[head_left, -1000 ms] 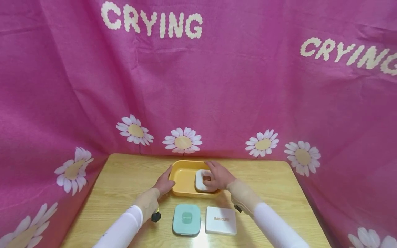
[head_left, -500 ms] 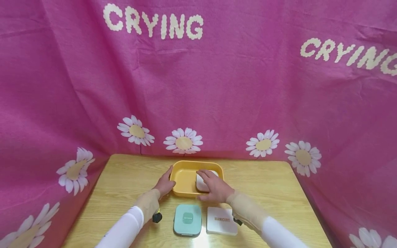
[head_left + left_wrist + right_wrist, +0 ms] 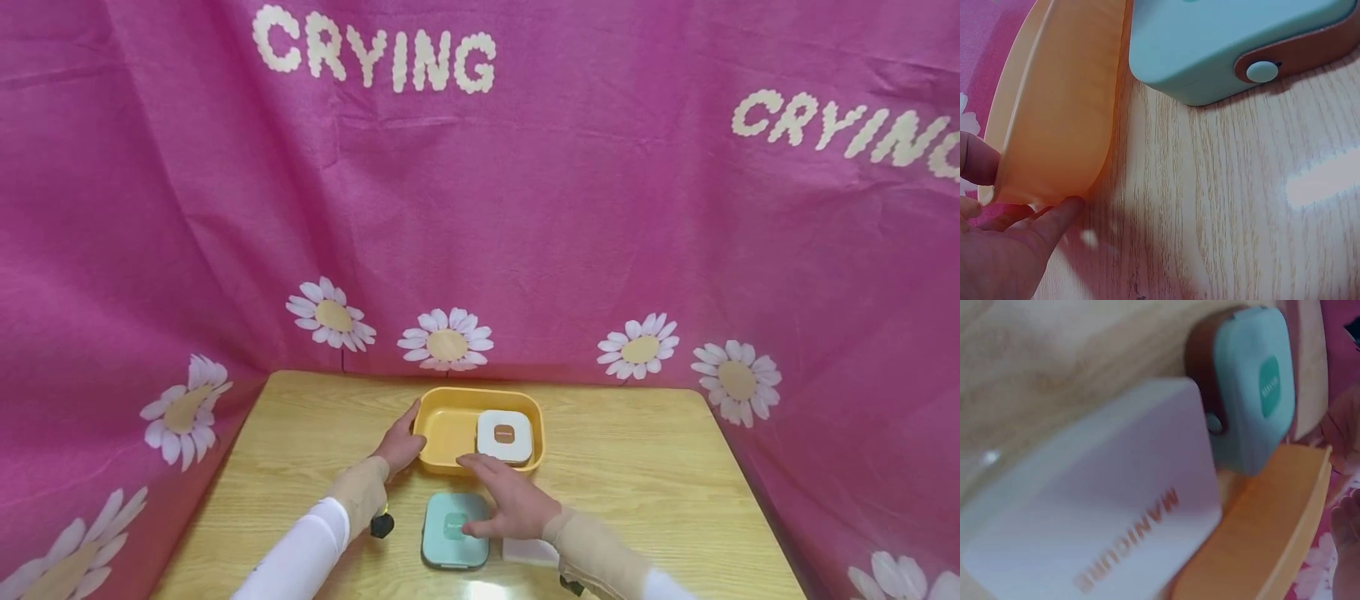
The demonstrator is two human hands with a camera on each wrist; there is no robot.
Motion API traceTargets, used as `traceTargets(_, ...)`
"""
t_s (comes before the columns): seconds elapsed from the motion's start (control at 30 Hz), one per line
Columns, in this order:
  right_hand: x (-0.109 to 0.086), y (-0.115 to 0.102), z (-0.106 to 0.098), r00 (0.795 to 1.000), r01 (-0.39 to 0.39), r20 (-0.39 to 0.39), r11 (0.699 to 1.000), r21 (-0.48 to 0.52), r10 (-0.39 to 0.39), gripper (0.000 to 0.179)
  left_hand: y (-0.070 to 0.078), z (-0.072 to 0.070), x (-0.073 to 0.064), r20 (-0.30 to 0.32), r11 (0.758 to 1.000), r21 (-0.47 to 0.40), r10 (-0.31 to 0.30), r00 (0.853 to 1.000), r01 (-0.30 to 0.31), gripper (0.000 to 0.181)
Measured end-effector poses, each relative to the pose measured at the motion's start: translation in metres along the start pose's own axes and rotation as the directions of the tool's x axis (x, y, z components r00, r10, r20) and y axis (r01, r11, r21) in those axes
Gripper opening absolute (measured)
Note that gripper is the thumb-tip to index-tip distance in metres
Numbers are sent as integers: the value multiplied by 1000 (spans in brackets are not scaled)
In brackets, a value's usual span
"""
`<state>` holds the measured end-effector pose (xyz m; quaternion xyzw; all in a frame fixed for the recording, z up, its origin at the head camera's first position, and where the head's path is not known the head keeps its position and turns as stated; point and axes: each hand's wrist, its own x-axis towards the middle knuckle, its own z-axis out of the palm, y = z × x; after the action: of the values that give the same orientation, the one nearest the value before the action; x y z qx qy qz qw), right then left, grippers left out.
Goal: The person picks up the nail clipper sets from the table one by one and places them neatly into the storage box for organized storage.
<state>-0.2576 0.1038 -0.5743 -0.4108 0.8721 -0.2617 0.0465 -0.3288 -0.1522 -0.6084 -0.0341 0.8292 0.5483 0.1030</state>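
Observation:
A yellow plastic bin (image 3: pixel 446 432) stands toward the back of the table. My left hand (image 3: pixel 399 446) grips its left end; in the left wrist view the thumb hooks over the rim while the fingers (image 3: pixel 1054 222) lie against the outside. Inside the bin, at the right, sits a square white box (image 3: pixel 491 422) with a brown label. My right hand (image 3: pixel 517 504), fingers spread and holding nothing, is over the table in front of the bin. Its thumb overlaps a mint green lidded box (image 3: pixel 442 546). Partly hidden under that hand is a white box (image 3: pixel 1160 469) lettered MANICURE.
The wooden table (image 3: pixel 645 467) is walled by a pink curtain (image 3: pixel 540 233) with daisies and lettering close behind its back edge. Brown straps (image 3: pixel 1316 53) run along the green box's side. Small black wrist cameras (image 3: pixel 382 525) hang beneath the wrists.
My right hand has let go of the square white box in the bin and moved back toward me, over the green and white boxes. The left hand stays on the bin.

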Motion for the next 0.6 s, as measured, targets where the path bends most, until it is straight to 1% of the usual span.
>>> traceTargets(0.13, -2, -1, 9, 1000, -14, 21, 1000, -4, 14, 97, 1, 0, 0, 7, 1000, -4, -4, 1000, 4, 92)
traceTargets(0.33, -4, 1, 20, 1000, 7, 22, 1000, -16, -7, 100, 1, -1, -1, 2, 1000, -8, 5, 1000, -5, 94)
traceTargets(0.6, -8, 9, 43, 999, 23, 31, 994, -102, -20, 111, -2, 1, 0, -1, 1000, -17, 13, 1000, -13, 94)
